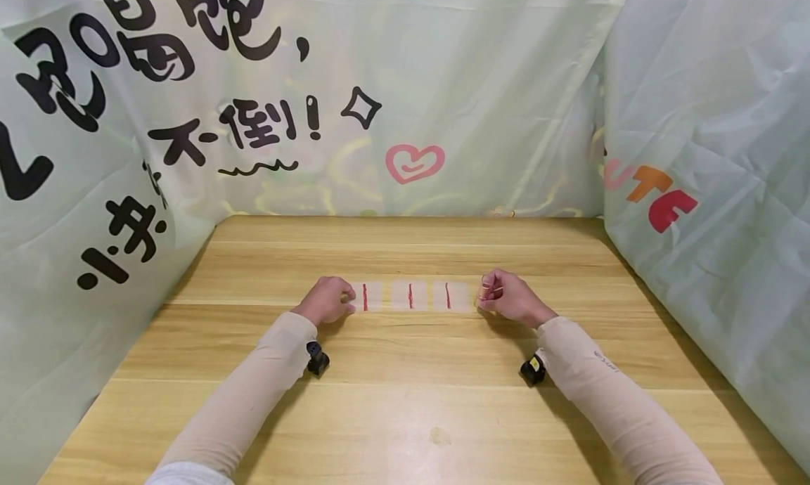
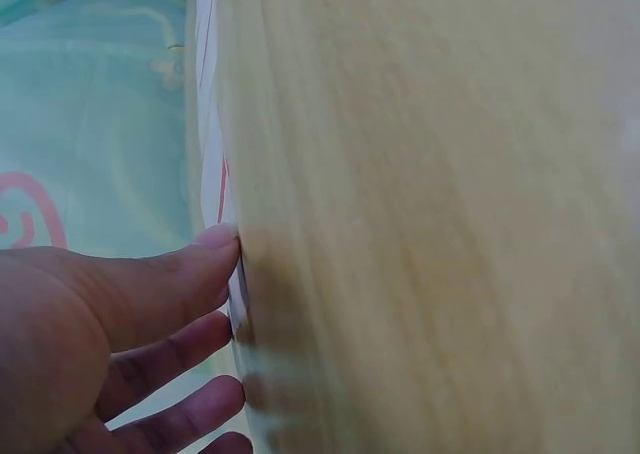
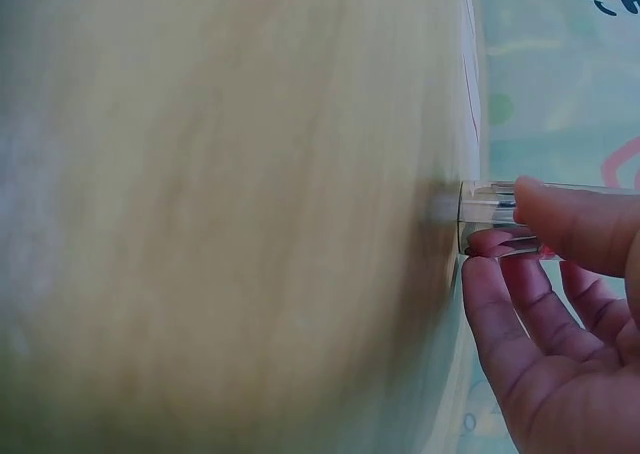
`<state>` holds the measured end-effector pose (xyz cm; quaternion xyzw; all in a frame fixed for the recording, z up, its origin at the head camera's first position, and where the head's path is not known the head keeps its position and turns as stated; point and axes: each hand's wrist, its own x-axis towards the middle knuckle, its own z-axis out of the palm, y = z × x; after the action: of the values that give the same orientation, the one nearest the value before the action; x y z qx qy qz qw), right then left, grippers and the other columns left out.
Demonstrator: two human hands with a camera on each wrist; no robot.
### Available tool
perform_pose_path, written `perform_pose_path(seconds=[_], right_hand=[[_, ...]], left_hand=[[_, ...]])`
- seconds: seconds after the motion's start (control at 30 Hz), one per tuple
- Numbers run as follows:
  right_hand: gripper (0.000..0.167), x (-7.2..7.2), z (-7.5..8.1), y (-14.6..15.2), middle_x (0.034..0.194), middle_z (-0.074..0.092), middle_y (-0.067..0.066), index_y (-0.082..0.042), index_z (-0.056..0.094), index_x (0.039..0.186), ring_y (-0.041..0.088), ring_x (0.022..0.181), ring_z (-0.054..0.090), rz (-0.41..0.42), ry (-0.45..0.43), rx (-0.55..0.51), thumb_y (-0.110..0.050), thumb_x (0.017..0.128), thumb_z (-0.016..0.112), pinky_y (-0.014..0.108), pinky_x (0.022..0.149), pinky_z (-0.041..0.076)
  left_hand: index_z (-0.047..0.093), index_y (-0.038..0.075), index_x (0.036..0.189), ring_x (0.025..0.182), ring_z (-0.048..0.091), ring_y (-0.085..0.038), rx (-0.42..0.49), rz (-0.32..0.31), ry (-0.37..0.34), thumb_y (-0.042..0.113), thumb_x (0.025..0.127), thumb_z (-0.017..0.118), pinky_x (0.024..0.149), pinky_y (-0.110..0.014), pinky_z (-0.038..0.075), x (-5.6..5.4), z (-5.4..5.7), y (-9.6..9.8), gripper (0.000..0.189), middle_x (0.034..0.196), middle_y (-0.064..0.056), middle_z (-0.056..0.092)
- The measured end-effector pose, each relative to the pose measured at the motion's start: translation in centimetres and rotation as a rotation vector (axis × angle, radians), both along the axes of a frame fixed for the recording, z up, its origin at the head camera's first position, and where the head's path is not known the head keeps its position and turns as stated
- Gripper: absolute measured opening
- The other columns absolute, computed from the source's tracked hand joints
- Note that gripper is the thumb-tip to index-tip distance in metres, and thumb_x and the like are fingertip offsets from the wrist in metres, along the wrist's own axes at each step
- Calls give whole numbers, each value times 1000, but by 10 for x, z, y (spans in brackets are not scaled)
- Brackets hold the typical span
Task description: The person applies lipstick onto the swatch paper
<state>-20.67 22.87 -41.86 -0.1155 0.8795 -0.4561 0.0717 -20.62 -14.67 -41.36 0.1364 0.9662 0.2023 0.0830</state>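
Three pale, see-through squares lie in a row on the wooden table, each with a red line down it: the left square [image 1: 373, 299], the middle square [image 1: 405, 286] and the right square [image 1: 458, 296]. My left hand [image 1: 325, 300] rests at the left square's outer edge, its thumb and fingertips touching there with the fingers loosely bent. Just past the right square, my right hand [image 1: 514, 299] grips a small clear cylinder [image 3: 484, 214] between thumb and fingers. In the right wrist view the cylinder's flat end meets the tabletop, with a spot of red showing near the fingers.
The wooden table [image 1: 405, 372] reaches back to a pale printed cloth [image 1: 481, 105] that hangs behind and along both sides. A small dark camera [image 1: 318, 359] sits at the left wrist, and another camera [image 1: 533, 370] at the right wrist.
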Motion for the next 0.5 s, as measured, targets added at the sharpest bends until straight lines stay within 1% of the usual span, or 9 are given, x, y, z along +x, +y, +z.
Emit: perform_pose_path(seconds=[0.2,0.3,0.37,0.5], right_hand=[[29,2,1,1,91,60,12,-1,50,94,23,82,60,4,-3,0,7,81,74,25,64,50],[29,5,2,3,94,61,14,0,53,99,25,85,62,4,11,13,6,81,74,29,69,52],[28,8,4,6,97,62,15,0,54,102,28,89,63,1,28,32,5,82,73,35,74,53],[24,21,8,12,106,62,18,2,56,108,35,98,62,-34,73,90,-1,88,68,45,84,52]], left_hand=[[71,4,111,121,53,-32,3,-11,-5,18,87,75,103,-44,41,1,2,0,28,120,-11,65],[70,4,112,121,52,-33,41,-11,17,20,90,72,103,-46,41,5,4,-2,27,122,-13,64],[69,3,114,121,52,-35,88,-8,61,19,92,69,102,-48,41,11,6,-4,27,123,-15,63],[67,1,117,120,52,-37,180,11,209,16,93,65,101,-50,41,27,11,-9,29,125,-17,61]])
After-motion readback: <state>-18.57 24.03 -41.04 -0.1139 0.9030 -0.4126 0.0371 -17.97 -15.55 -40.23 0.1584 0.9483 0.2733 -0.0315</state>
